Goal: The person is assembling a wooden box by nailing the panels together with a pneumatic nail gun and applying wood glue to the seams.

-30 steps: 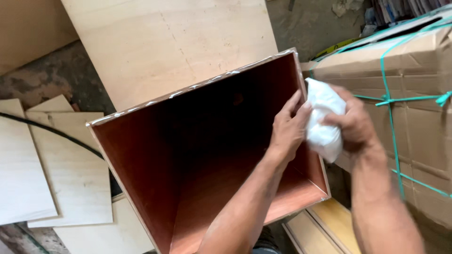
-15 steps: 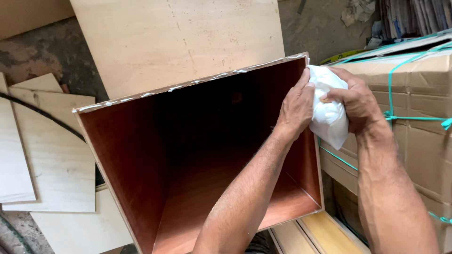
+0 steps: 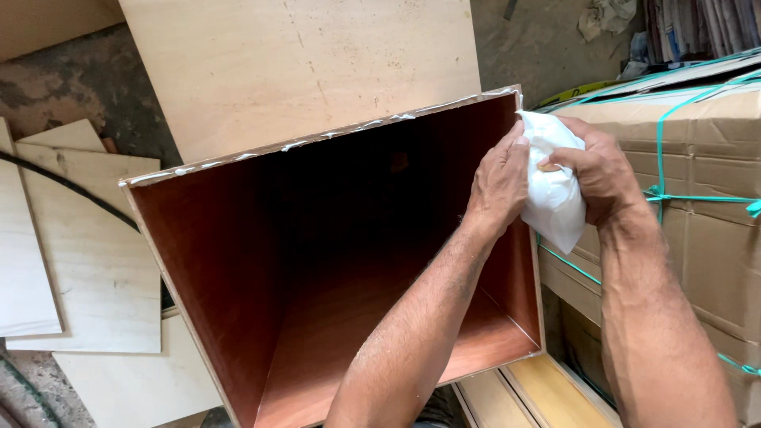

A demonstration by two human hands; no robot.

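Glossy wooden box [image 3: 238, 261], plastic pouch [image 3: 555, 190]

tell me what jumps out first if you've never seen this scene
The big open reddish-brown wooden box fills the middle, with white glue beads along its top edge. At its upper right corner the left hand and right hand squeeze a soft white plastic pouch. A brown cardboard carton with teal straps sits on the right.
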